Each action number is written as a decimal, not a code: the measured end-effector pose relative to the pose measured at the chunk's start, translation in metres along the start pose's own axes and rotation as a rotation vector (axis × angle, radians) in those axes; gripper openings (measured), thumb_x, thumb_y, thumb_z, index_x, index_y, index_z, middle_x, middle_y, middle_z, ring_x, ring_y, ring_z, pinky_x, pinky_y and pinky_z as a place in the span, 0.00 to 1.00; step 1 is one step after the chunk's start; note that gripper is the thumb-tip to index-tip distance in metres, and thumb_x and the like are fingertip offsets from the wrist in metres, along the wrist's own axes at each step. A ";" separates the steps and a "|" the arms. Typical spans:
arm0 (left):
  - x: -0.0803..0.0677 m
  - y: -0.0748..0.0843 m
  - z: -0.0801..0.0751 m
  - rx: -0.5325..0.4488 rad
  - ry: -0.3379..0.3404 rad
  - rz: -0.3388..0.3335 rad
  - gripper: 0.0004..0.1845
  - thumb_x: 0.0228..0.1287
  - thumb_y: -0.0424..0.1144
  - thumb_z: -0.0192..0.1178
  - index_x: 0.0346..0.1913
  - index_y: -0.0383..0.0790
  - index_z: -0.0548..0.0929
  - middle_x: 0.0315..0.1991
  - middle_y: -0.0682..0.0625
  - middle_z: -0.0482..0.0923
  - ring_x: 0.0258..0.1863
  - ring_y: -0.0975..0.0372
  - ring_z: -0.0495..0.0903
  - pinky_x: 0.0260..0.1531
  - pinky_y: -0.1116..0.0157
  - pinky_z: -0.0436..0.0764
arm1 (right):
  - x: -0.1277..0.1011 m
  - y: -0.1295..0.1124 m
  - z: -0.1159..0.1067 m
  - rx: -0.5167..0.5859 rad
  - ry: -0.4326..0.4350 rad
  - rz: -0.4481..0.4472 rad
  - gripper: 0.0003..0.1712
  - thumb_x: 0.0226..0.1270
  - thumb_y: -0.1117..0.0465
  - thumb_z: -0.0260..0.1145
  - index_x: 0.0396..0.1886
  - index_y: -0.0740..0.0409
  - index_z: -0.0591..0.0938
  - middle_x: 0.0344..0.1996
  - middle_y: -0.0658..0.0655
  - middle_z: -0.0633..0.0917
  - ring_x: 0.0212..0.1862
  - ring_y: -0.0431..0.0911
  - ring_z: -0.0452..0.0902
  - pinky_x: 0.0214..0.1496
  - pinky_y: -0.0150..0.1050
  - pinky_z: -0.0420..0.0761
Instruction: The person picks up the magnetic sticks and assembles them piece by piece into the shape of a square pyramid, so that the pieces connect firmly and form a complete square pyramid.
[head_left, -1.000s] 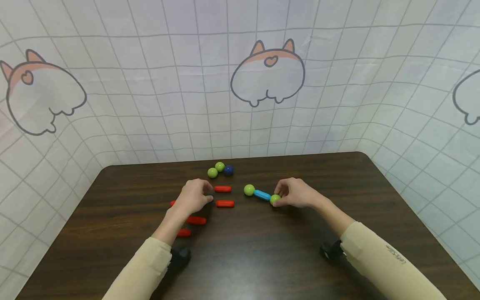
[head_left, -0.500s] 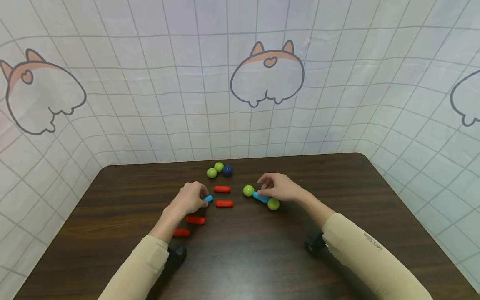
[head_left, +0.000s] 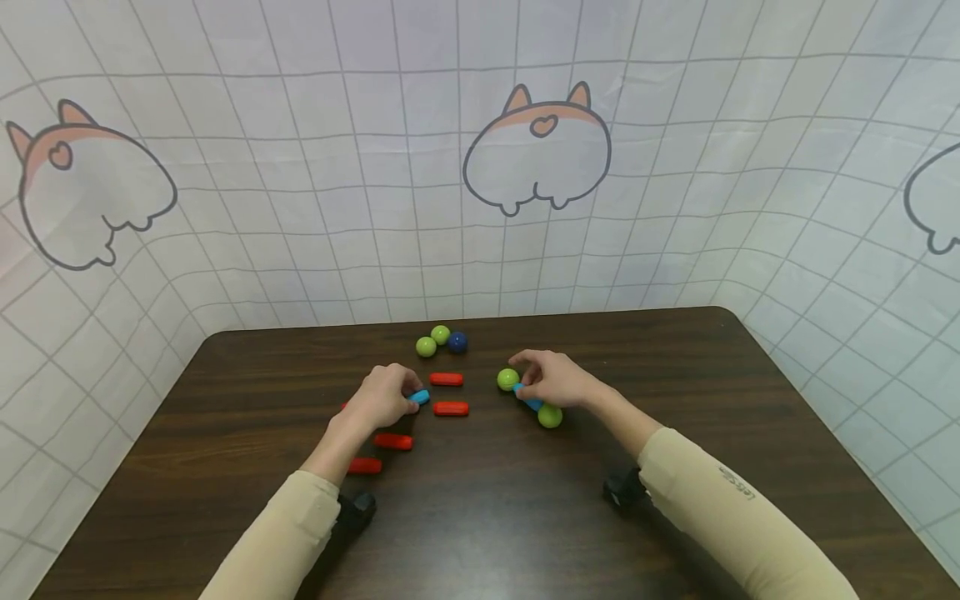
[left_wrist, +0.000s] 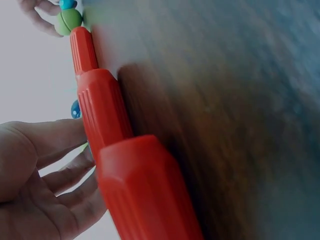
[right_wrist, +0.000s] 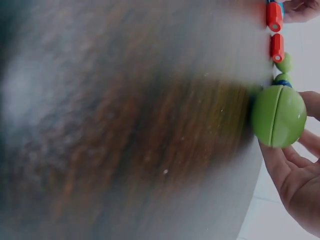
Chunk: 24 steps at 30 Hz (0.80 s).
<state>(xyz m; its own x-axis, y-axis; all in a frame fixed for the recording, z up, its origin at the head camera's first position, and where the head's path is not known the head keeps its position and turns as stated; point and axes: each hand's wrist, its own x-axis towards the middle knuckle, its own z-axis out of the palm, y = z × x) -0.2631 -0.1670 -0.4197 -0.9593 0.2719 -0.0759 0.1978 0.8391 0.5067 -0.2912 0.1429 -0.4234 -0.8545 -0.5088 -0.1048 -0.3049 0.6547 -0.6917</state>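
Observation:
In the head view my right hand pinches a light blue rod with thumb and fingers. A green ball is at the rod's far left end, and another green ball is at its near right end. The right wrist view shows a green ball large, in front of the fingers. My left hand holds a second light blue rod between thumb and fingers, with one end sticking out to the right. In the left wrist view, red rods hide the left fingertips.
Two red rods lie between my hands. Other red rods lie beside and partly under the left forearm. Toward the back edge sit two green balls and a dark blue ball. A white grid-patterned curtain surrounds the brown table.
My right hand has moved left from the near green ball onto the rod, and the ball-and-rod piece has turned slightly. The rod in my left hand now shows more blue.

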 end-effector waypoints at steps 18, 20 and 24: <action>0.007 0.022 0.002 -0.032 -0.010 0.095 0.07 0.68 0.33 0.69 0.47 0.38 0.88 0.43 0.48 0.86 0.45 0.54 0.82 0.48 0.55 0.83 | -0.014 0.003 0.001 0.124 0.065 0.100 0.28 0.68 0.63 0.72 0.65 0.66 0.75 0.36 0.55 0.84 0.30 0.46 0.83 0.33 0.40 0.86; 0.009 0.026 0.004 -0.032 -0.012 0.114 0.08 0.67 0.32 0.69 0.47 0.38 0.88 0.42 0.49 0.86 0.43 0.55 0.82 0.46 0.56 0.83 | -0.016 0.002 0.002 0.151 0.063 0.109 0.29 0.68 0.63 0.73 0.65 0.67 0.75 0.37 0.56 0.84 0.31 0.46 0.84 0.34 0.40 0.86; 0.014 0.033 0.006 -0.048 -0.008 0.140 0.09 0.66 0.30 0.70 0.47 0.37 0.88 0.41 0.50 0.86 0.41 0.58 0.81 0.44 0.58 0.83 | -0.020 0.002 0.003 0.191 0.065 0.120 0.29 0.68 0.64 0.73 0.64 0.67 0.74 0.37 0.59 0.83 0.32 0.48 0.84 0.34 0.41 0.87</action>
<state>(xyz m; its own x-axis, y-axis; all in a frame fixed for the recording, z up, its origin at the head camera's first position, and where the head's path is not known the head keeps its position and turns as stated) -0.2685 -0.1327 -0.4089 -0.9215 0.3882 -0.0083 0.3191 0.7693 0.5534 -0.2738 0.1523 -0.4246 -0.9070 -0.3924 -0.1529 -0.1194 0.5877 -0.8003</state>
